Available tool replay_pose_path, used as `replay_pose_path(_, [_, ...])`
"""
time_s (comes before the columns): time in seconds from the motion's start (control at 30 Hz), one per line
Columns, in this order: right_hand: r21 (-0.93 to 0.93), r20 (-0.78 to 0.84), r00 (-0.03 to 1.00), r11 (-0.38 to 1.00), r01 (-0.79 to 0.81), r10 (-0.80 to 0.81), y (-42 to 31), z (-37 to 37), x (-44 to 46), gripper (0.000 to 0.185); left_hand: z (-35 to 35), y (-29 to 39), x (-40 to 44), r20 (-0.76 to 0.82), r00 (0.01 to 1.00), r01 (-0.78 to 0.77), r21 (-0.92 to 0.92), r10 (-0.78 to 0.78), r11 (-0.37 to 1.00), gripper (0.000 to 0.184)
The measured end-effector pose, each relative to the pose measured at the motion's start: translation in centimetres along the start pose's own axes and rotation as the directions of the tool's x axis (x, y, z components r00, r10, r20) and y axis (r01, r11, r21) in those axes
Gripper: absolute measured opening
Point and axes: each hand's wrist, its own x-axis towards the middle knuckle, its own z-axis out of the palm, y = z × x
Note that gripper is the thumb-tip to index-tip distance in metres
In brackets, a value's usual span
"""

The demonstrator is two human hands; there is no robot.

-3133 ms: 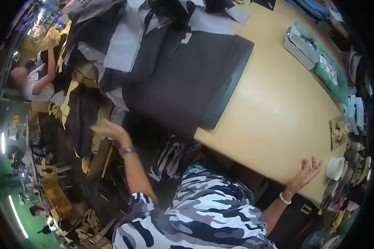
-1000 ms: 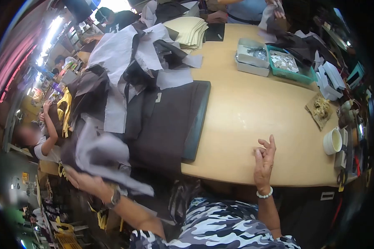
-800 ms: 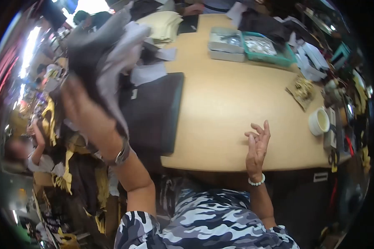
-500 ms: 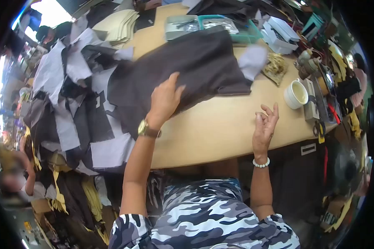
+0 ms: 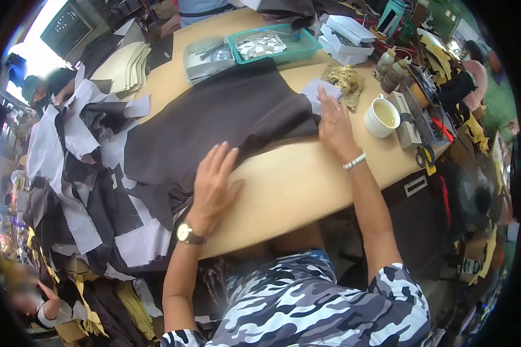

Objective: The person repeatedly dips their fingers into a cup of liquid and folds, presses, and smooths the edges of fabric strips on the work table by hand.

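A large dark brown piece of fabric [image 5: 220,113] lies across the wooden table [image 5: 289,185]. My left hand [image 5: 213,184], with a watch at its wrist, has its fingers stretched out at the near edge of this fabric. At the fabric's right end is my right hand [image 5: 337,127], palm inward and fingers extended, with a beaded bracelet on the wrist. A small pale piece [image 5: 315,95] sits right by its fingertips, partly hidden by them. Neither hand grips anything.
Dark and white fabric pieces [image 5: 78,191] pile up at left, near stacked cream sheets [image 5: 121,68]. A teal tray [image 5: 298,47] with small white pieces stands behind. To the right are a white cup [image 5: 382,117], bottles [image 5: 395,74] and scissors [image 5: 425,155]. Another person [image 5: 205,10] stands across the table.
My right hand has come up from the table's near side to the fabric's right end. The left hand has drawn back from the fabric's middle to its near edge. The view has shifted.
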Motion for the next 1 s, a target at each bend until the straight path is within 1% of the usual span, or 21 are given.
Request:
replay_pose_path(0.07, [0.068, 0.084, 0.996, 0.997, -0.021, 0.015, 1.3, 0.7, 0.7, 0.079, 1.3, 1.5, 2.0, -0.022, 0.993, -0.116, -0.037, 0.116, 0.993, 0.064])
replay_pose_path(0.13, [0.254, 0.064, 0.996, 0.964, -0.077, 0.062, 0.8, 0.0, 1.5, 0.076, 3.5, 2.9, 4.2, -0.062, 0.979, -0.196, -0.062, 0.193, 0.979, 0.067])
replay_pose_path(0.27, [0.544, 0.053, 0.990, 0.827, -0.139, 0.132, -3.2, -4.9, 3.4, 0.065, 6.2, 4.7, 7.8, -0.161, 0.981, -0.125, -0.102, 0.108, 0.987, 0.077])
replay_pose_path(0.3, [0.501, 0.029, 0.994, 0.859, -0.104, 0.103, -4.3, -6.5, 3.8, 0.059, 6.4, 4.9, 8.4, -0.177, 0.982, -0.090, -0.114, 0.069, 0.989, 0.078])
replay_pose_path(0.33, [0.503, 0.032, 0.992, 0.856, -0.120, 0.120, -4.9, -7.3, 4.0, 0.059, 6.6, 4.9, 9.0, -0.194, 0.981, -0.057, -0.125, 0.032, 0.991, 0.078])
replay_pose_path(0.37, [0.505, 0.034, 0.990, 0.852, -0.135, 0.137, -5.3, -8.0, 4.1, 0.059, 6.9, 4.6, 9.6, -0.206, 0.979, -0.030, -0.135, 0.002, 0.990, 0.073])
replay_pose_path(0.4, [0.509, 0.036, 0.987, 0.847, -0.151, 0.155, -5.7, -8.7, 4.1, 0.059, 6.7, 4.3, 9.6, -0.119, 0.993, 0.001, -0.086, -0.011, 0.996, 0.071])
replay_pose_path(0.43, [0.511, 0.123, 0.960, 0.813, -0.278, 0.251, -6.2, -9.7, 3.9, 0.060, 6.3, 3.9, 9.4, -0.031, 0.999, 0.029, -0.033, -0.030, 0.999, 0.069])
replay_pose_path(0.47, [0.461, 0.182, 0.942, 0.822, -0.335, 0.281, -5.7, -9.7, 3.6, 0.061, 5.8, 3.6, 9.0, 0.057, 0.997, 0.054, 0.022, -0.055, 0.998, 0.067])
replay_pose_path(0.5, [0.407, 0.242, 0.918, 0.826, -0.389, 0.314, -4.5, -9.4, 2.8, 0.062, 5.1, 3.5, 8.6, 0.215, 0.971, 0.102, 0.044, -0.109, 0.994, 0.064])
replay_pose_path(0.53, [0.350, 0.300, 0.888, 0.826, -0.442, 0.348, -3.2, -9.0, 1.8, 0.063, 5.3, 3.1, 7.9, 0.265, 0.956, 0.110, 0.075, -0.126, 0.991, 0.063])
replay_pose_path(0.57, [0.276, 0.370, 0.867, 0.852, -0.446, 0.334, -1.5, -8.1, 0.5, 0.066, 5.7, 2.6, 7.2, 0.316, 0.938, 0.114, 0.104, -0.142, 0.988, 0.062])
replay_pose_path(0.63, [0.315, 0.513, 0.779, 0.765, -0.561, 0.360, -0.9, -7.8, -2.1, 0.067, 5.5, 2.3, 6.4, 0.408, 0.898, 0.117, 0.144, -0.167, 0.983, 0.063])
replay_pose_path(0.67, [0.325, 0.579, 0.730, 0.718, -0.616, 0.363, -0.7, -7.6, -3.5, 0.068, 5.4, 2.2, 6.2, 0.409, 0.895, 0.129, 0.139, -0.176, 0.982, 0.064])
replay_pose_path(0.7, [0.384, 0.583, 0.721, 0.655, -0.651, 0.375, -0.9, -7.2, -4.6, 0.069, 5.3, 2.2, 6.0, 0.410, 0.893, 0.142, 0.134, -0.185, 0.981, 0.066])
replay_pose_path(0.73, [0.351, 0.580, 0.715, 0.672, -0.652, 0.391, -1.0, -7.5, -5.6, 0.069, 5.0, 2.3, 5.9, 0.413, 0.890, 0.153, 0.129, -0.193, 0.980, 0.068])
replay_pose_path(0.77, [0.319, 0.574, 0.710, 0.687, -0.653, 0.408, -1.4, -7.8, -6.4, 0.069, 4.6, 2.0, 6.2, 0.487, 0.849, 0.168, 0.119, -0.205, 0.979, 0.078])
replay_pose_path(0.9, [0.232, 0.534, 0.722, 0.746, -0.625, 0.439, -3.4, -9.2, -8.2, 0.067, 1.5, 1.6, 6.6, 0.596, 0.791, 0.203, -0.043, -0.138, 0.978, 0.101])
replay_pose_path(0.93, [0.206, 0.531, 0.722, 0.759, -0.618, 0.444, -3.3, -9.3, -8.4, 0.066, 1.5, 0.5, 6.9, 0.557, 0.812, 0.230, -0.031, -0.174, 0.973, 0.099])
replay_pose_path(0.97, [0.192, 0.487, 0.758, 0.794, -0.577, 0.433, -3.1, -9.2, -8.4, 0.067, 1.3, -0.9, 7.0, 0.516, 0.831, 0.255, -0.025, -0.206, 0.967, 0.096])
replay_pose_path(1.0, [0.221, 0.451, 0.773, 0.783, -0.581, 0.445, -3.0, -9.2, -8.0, 0.069, 1.1, -2.2, 7.1, 0.473, 0.849, 0.278, -0.019, -0.236, 0.960, 0.094])
